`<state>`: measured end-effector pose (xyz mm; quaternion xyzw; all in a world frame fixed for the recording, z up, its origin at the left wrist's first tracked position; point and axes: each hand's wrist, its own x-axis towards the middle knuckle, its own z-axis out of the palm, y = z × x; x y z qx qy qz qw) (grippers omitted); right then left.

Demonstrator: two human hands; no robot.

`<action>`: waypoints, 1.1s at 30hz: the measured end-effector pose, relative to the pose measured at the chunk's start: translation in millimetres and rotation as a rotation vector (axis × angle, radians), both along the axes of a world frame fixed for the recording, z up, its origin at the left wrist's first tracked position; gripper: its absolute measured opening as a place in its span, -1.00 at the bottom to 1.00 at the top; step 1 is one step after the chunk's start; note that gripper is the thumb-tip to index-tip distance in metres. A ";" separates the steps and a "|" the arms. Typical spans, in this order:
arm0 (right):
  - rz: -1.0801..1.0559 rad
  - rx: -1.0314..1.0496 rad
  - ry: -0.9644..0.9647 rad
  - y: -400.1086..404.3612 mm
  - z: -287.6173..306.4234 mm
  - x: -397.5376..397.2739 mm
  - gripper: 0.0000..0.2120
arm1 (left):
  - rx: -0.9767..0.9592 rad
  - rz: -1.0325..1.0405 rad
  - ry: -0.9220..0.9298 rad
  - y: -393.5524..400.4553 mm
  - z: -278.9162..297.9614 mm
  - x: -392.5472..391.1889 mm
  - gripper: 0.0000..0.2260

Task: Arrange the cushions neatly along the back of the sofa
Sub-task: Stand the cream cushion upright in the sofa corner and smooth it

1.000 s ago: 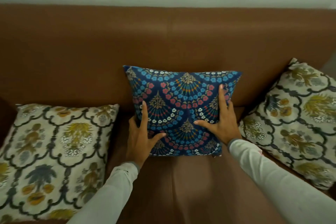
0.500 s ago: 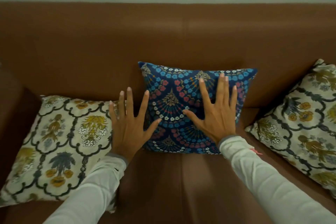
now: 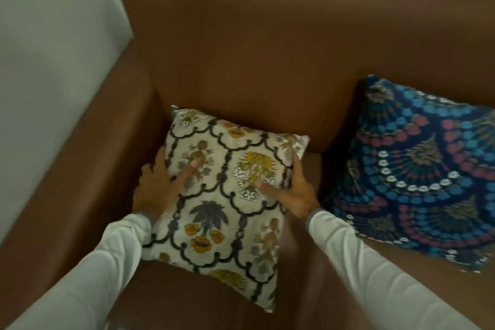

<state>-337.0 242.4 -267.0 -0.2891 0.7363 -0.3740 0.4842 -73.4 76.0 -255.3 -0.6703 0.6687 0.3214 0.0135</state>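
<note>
The person grips the cream floral cushion [image 3: 225, 190] from both sides at once. The left hand [image 3: 158, 187] wraps its left edge, thumb lying across the front face and the other fingers tucked behind out of sight; the right hand [image 3: 293, 190] does the same on the right edge, thumb pressed onto the print. So both hands are clenched on this one cushion, probably because a soft, floppy square is easier to steer and square up when held at two opposite edges than when pushed from one.

The cushion sits in the left corner of the brown sofa [image 3: 267, 43], beside the armrest [image 3: 88, 169]. It is turned askew, one lower corner pointing towards the front of the seat, and it lies more flat than upright, with only its top edge near the backrest. That is likely why it is being handled: it does not yet stand against the back.

The blue patterned cushion [image 3: 428, 169] leans against the backrest just to the right, apart from the floral one, with a strip of bare seat between them. It looks settled and serves as a reference for height and tilt.

The next move seems to be rotating the floral cushion square and tipping it up against the back.
</note>
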 end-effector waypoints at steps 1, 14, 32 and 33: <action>-0.072 -0.032 -0.096 -5.1 -5.3 8.7 0.34 | 0.079 0.051 0.102 -6.4 -2.1 5.5 0.14; 0.280 -0.468 0.558 -101.7 82.8 15.8 0.30 | -0.458 0.227 0.549 18.9 52.2 60.4 0.25; 0.199 -0.294 1.345 -42.6 101.1 -34.2 -0.11 | -0.803 -0.276 -0.020 54.0 77.3 -41.8 -0.08; 0.156 -0.277 1.400 -21.0 103.4 -54.9 -0.13 | -0.791 -0.329 0.020 62.3 79.8 -66.7 -0.09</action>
